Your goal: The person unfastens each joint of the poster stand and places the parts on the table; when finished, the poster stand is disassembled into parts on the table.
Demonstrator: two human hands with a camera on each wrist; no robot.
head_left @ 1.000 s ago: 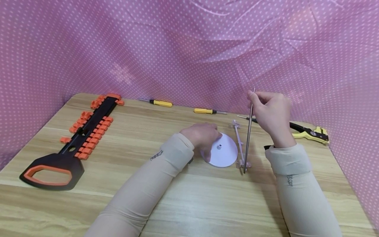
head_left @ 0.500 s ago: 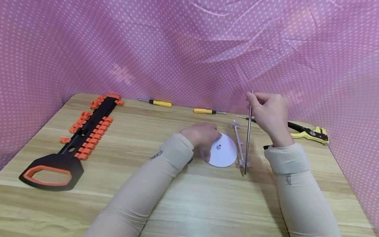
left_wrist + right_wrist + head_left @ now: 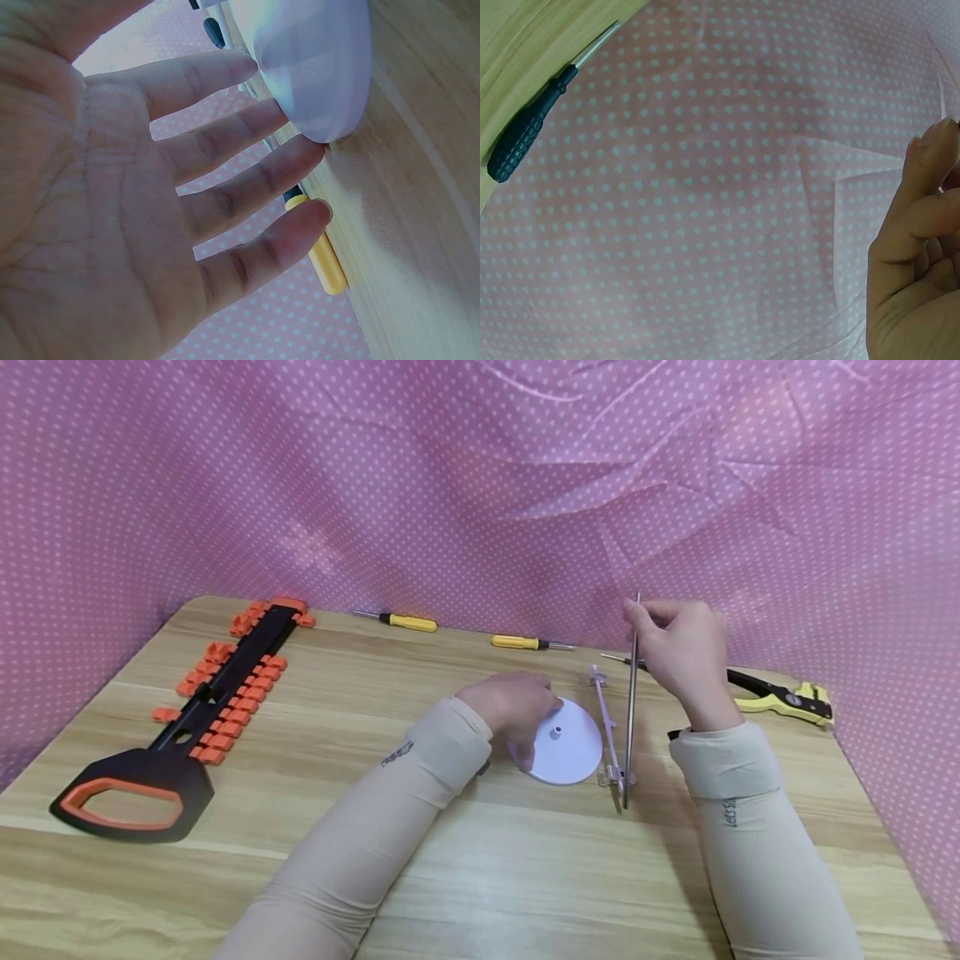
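My left hand [image 3: 513, 703] holds a round white base [image 3: 573, 752] at its left side, the thumb on the near part and fingertips at the far rim. A short stub stands at the base's middle. In the left wrist view, fairly straight fingers meet the edge of the base [image 3: 322, 67]; the thumb's tip is out of frame. My right hand [image 3: 684, 639] pinches a thin silver metal rod [image 3: 632, 718] near its top. The rod is nearly upright, its lower end overlapping a slim white bar [image 3: 604, 714] with clear end pieces. The right wrist view shows curled fingers, not the rod.
A black frame [image 3: 255, 647] with orange clips and a loop handle lies left. Two yellow-handled screwdrivers [image 3: 411, 622] lie along the back edge. Behind the right hand are a black-handled screwdriver [image 3: 525, 135] and yellow-and-black pliers [image 3: 795, 697]. A pink dotted curtain [image 3: 450, 485] surrounds the table.
The rod and my right hand have come down slightly; the rod's lower end sits a little nearer and further right, and the rod stands straighter. My left hand and the base have stayed put.
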